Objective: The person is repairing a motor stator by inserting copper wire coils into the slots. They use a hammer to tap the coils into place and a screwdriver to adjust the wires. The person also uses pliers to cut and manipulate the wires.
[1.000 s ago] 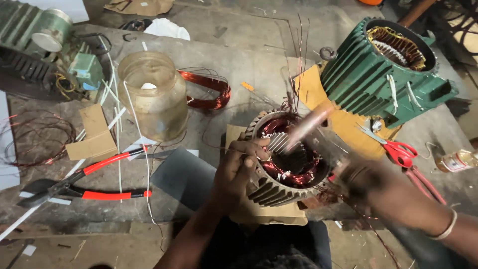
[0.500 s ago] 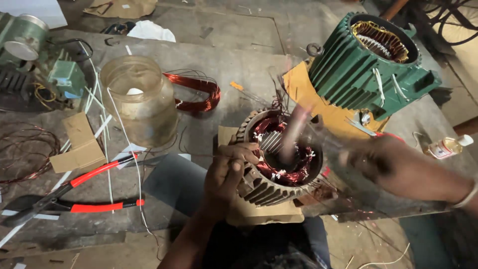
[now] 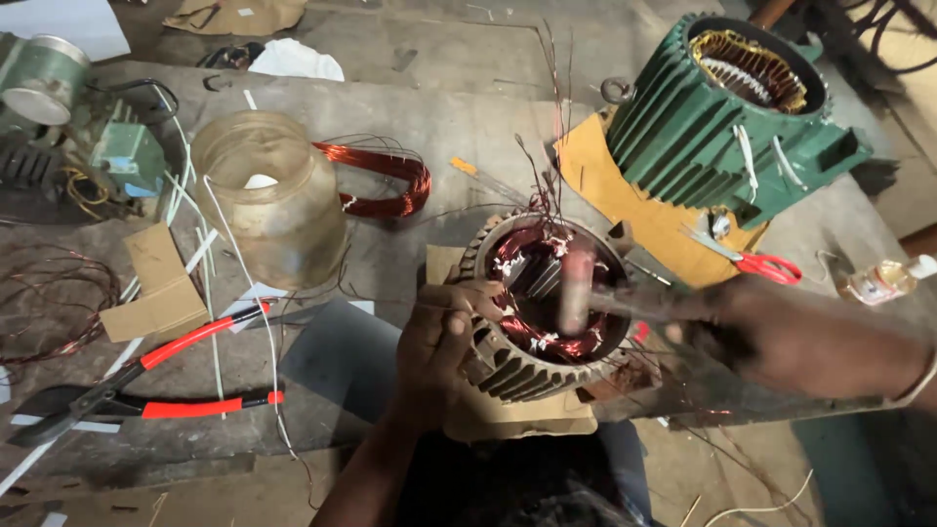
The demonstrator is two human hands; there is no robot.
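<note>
Small ribbed stator (image 3: pixel 547 303) sits near the front edge of the surface (image 3: pixel 459 117), on a piece of cardboard (image 3: pixel 517 420), just in front of the person. Its bore is lined w/ reddish copper windings and white insulation bits; thin wire ends stick up from the far rim.

Left hand (image 3: pixel 439 351) grips the stator's near-left side, fingers (image 3: pixel 467 298) curled over the rim & pressed onto the ribbed shell.

Right hand (image 3: pixel 781 337) comes in from the right, motion-blurred, fingers wrapped around the handle of a hammer (image 3: pixel 578 293). The hammer head is over the bore, blurred; can't tell if it touches the windings.

Behind-right of the stator: big green motor housing (image 3: pixel 722 107) tilted on yellow-orange card (image 3: pixel 615 185), its own windings visible in the open end. Red-handled scissors (image 3: pixel 756 263) lie at its base, near the right hand. Small clear bottle (image 3: pixel 883 278) at far right.

Left of the stator: cloudy plastic jar (image 3: pixel 268 200), upright, w/ a copper wire coil (image 3: pixel 386 181) just beside it. Further front-left, red-handled cutters (image 3: pixel 156 376) lie flat, well apart from both hands. Loose copper wire (image 3: pixel 49 303) & a cardboard scrap (image 3: pixel 156 283) at left edge; small green unit (image 3: pixel 127 156) in back-left corner.
</note>
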